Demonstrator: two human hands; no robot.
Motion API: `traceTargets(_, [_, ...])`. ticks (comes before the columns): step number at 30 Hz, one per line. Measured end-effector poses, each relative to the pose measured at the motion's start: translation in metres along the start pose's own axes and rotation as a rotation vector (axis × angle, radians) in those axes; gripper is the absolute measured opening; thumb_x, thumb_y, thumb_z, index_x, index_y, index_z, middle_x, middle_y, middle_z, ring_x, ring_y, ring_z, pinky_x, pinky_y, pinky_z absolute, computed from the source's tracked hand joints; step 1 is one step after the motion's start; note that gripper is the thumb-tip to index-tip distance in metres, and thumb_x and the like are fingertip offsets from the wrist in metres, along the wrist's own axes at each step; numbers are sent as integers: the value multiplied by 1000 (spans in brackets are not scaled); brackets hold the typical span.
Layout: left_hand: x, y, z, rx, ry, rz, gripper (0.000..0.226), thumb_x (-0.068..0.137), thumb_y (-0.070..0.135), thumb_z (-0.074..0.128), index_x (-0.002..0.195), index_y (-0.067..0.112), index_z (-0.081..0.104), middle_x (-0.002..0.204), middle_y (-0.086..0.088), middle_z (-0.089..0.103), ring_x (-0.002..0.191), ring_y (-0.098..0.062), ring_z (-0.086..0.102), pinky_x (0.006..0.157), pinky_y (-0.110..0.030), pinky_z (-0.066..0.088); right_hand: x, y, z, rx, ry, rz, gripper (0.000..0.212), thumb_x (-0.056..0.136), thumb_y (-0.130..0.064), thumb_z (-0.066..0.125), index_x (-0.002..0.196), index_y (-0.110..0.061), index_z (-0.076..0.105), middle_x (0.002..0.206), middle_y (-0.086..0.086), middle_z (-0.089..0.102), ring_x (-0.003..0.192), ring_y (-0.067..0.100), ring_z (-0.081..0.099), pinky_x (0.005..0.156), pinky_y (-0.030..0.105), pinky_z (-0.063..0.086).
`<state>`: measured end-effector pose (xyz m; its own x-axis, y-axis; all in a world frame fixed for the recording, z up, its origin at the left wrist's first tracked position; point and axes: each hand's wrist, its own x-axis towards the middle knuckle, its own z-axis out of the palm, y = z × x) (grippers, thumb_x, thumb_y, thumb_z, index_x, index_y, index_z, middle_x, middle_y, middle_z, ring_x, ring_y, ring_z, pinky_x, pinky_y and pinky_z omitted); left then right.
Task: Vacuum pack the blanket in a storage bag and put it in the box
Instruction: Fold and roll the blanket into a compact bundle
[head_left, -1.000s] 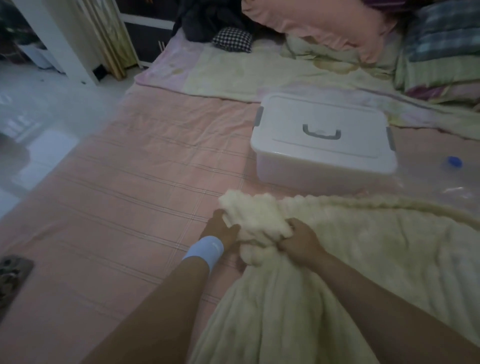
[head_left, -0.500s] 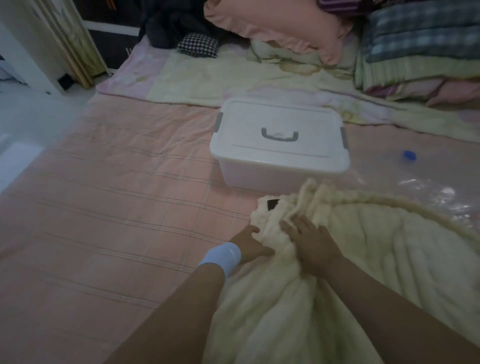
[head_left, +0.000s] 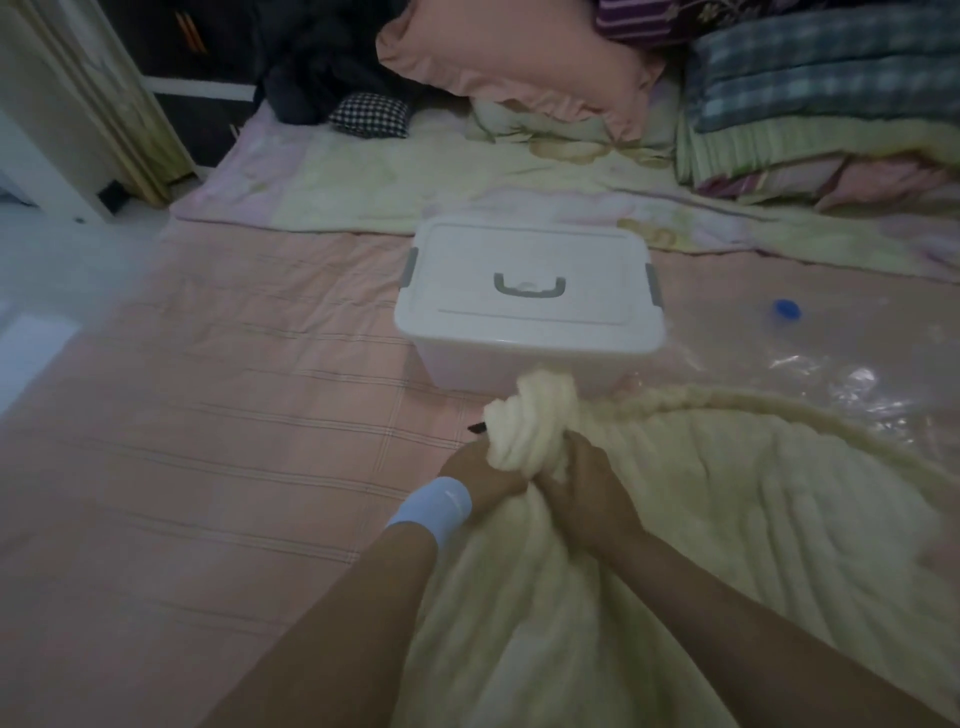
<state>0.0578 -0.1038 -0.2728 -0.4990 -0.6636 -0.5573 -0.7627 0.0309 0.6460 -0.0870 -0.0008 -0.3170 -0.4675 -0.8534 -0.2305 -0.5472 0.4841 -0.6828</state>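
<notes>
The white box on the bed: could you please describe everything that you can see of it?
The box is a rectangular plastic tub with a translucent, milky body and an opaque white lid, which is on. A grey handle lies flat in the lid's middle, and grey latches sit at both short ends. It stands level on the pink striped sheet. The bunched corner of the cream blanket rises in front of its near wall; whether they touch cannot be told.

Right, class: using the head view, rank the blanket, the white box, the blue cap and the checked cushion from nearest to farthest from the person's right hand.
1. The blanket, gripped by the right hand itself.
2. The white box, just ahead of the hand.
3. The blue cap, ahead and to the right.
4. The checked cushion, far back on the left.
</notes>
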Motion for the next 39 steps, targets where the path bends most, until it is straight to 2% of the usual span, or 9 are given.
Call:
traceTargets(6, [-48,-66,-130,176,446,-87,56,78,44,52,130,22,50,126,-15,54,117,-34,53,96,-39,44,4,-101,58,46,-255,-373,76,94,-29,65,158,-15,25,157,5,36,144,20,36,117,25,27])
traceTargets(9, [-54,-114,-168,102,560,-216,76,82,38,71,146,28,33,137,-18,41,125,-37,46,103,-45,41,6,-132,96,-387,-514,-433,86,96,-45,59,161,-26,6,169,1,6,155,21,7,123,41,9])
traceTargets(13, [-78,-172,-160,167,377,-339,86,91,32,64,155,24,8,156,-17,21,140,-34,31,112,-45,31,-24,-148,135,-813,-474,-355,73,100,-29,46,160,-23,6,168,12,0,154,32,3,121,56,10])
traceTargets(16, [-101,-211,-133,187,227,-388,78,94,24,58,155,22,9,155,-14,29,138,-31,37,111,-41,35,-60,-156,158,-738,-295,-551,53,97,-19,41,150,-18,35,151,14,34,136,33,38,105,44,35])
traceTargets(19, [-121,-237,-105,179,103,-453,70,93,28,58,152,12,22,152,-13,37,136,-29,41,109,-36,36,-95,-155,188,-582,-424,-606,39,99,-25,42,137,-18,44,128,10,43,118,33,49,81,39,42])
traceTargets(24, [-133,-252,-57,164,-109,-443,64,93,33,61,145,5,37,149,-15,41,134,-29,44,104,-32,37,-121,-110,227,-669,-729,-324,128,75,-75,64,156,-26,-22,168,7,-7,153,31,9,120,54,17])
traceTargets(30, [-139,-259,-25,5,-114,-436,65,85,36,68,142,14,46,140,-13,51,124,-29,53,100,-36,47,-124,-87,217,-674,-547,-438,130,77,-67,63,141,-33,-45,168,7,-11,155,29,3,120,52,17])
traceTargets(35, [-159,-251,-30,-461,2,-416,79,60,29,66,135,10,51,122,-16,62,108,-34,61,92,-46,54,-156,-88,202,-513,-177,-651,85,86,-58,45,156,-17,19,141,21,52,117,39,59,83,45,54])
traceTargets(39, [-189,-236,-51,-623,315,-397,87,57,25,71,138,24,37,116,-8,58,101,-31,59,90,-40,52,-194,-97,196,-486,-284,-557,120,72,-91,40,162,-19,4,163,17,23,141,33,37,97,49,47])
